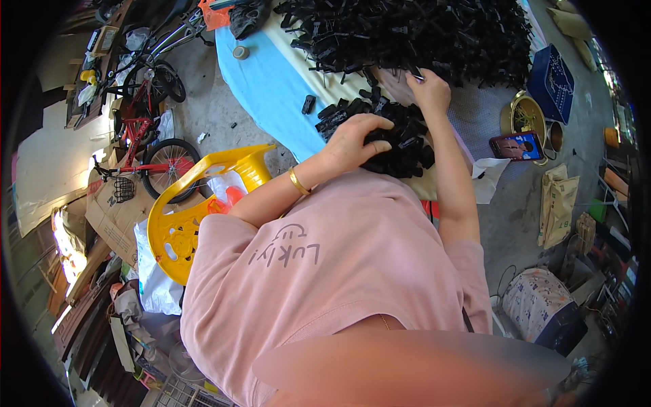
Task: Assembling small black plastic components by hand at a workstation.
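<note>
Small black plastic parts lie in a near heap (400, 146) right in front of me, and a much larger heap (413, 34) spreads beyond it. My left hand (356, 142), with a gold bangle on its wrist, is curled over the left side of the near heap. Black parts show between its thumb and forefinger. Farther off, at the front edge of the large heap, my right hand (432, 91) pinches a small black plastic part (415, 72) in its fingertips. One single part (308, 104) lies apart on the blue cloth.
A blue and cream cloth (254, 85) covers the work surface. To the right are a phone (517, 146), a brass-coloured pot (522, 112) and a blue crate (550, 85). A yellow plastic chair (173, 210) stands at my left, with a red bicycle (139, 139) beyond.
</note>
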Action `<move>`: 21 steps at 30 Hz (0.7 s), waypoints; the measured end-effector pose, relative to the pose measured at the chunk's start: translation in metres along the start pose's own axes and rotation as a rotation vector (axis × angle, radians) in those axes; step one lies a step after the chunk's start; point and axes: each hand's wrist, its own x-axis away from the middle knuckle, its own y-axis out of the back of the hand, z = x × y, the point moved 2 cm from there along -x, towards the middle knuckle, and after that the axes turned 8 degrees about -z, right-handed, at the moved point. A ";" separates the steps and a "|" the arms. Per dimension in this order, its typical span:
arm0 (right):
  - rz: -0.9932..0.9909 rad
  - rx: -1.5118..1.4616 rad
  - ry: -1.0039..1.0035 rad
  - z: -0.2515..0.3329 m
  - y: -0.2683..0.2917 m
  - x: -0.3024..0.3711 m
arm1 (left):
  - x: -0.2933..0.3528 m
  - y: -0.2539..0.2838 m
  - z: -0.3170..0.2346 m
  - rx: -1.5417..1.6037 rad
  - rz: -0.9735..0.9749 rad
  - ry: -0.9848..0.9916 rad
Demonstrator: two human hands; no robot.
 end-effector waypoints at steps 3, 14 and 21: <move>-0.014 -0.196 0.034 0.005 0.036 0.015 | 0.001 -0.003 0.031 0.457 -0.032 0.378; 0.233 -0.474 0.481 0.069 0.129 0.056 | -0.041 0.024 0.011 0.594 0.311 0.164; 0.236 -0.476 0.642 0.082 0.139 0.062 | -0.031 0.029 -0.008 0.367 0.380 0.195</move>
